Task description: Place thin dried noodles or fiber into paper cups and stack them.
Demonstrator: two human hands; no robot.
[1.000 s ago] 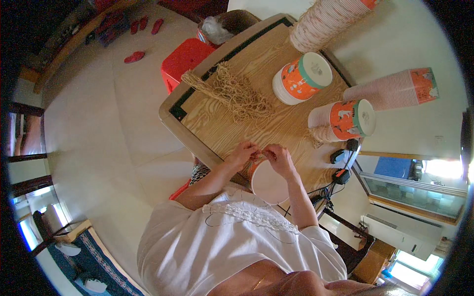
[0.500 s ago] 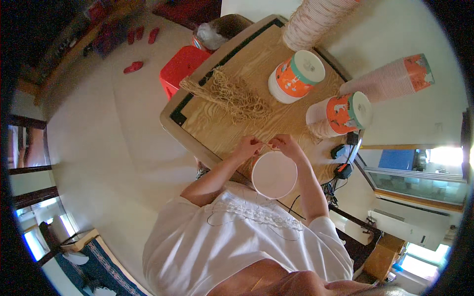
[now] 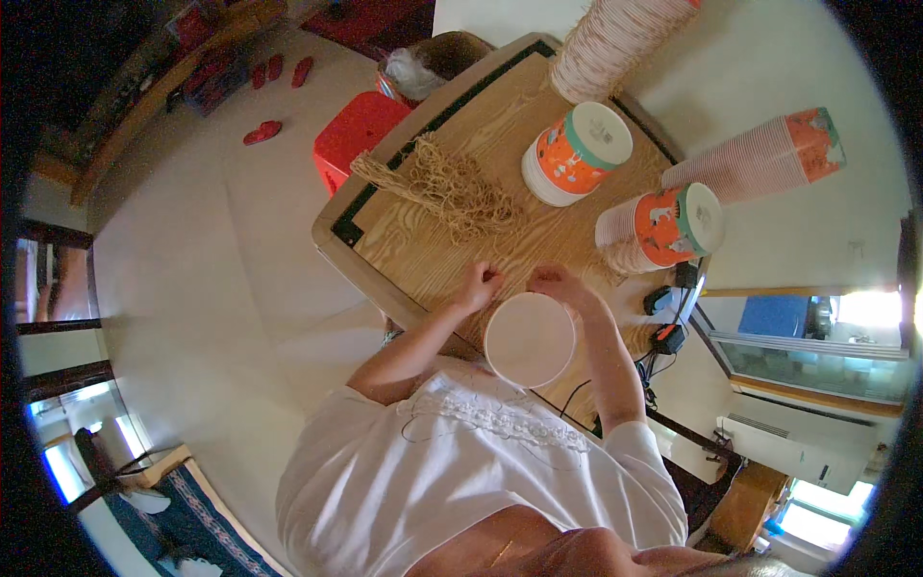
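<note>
A round white paper bucket (image 3: 531, 342) stands at the table's near edge, close to my body, its pale open mouth facing me. My left hand (image 3: 479, 287) is closed in a pinch just beyond the rim on the left. Beyond the rim on the right, my right hand (image 3: 558, 286) is pinched too, its wrist beside the bucket. Thin brown twine runs to the fingers of both hands, but the strand itself barely shows now. A loose tangle of the same twine (image 3: 447, 188) lies farther off on the wooden table (image 3: 404, 260).
Two orange, white and green buckets, one at the middle (image 3: 567, 159) and one at the right (image 3: 663, 226), stand upside down. Tall stacks of buckets (image 3: 620, 43) rise behind. Black chargers with cables (image 3: 666, 337) sit at the right edge; a red stool (image 3: 358, 135) stands left.
My hands have drawn apart, the left slightly left and the right slightly right. The strand seen between them before is hard to see now. The bucket has shifted slightly left.
</note>
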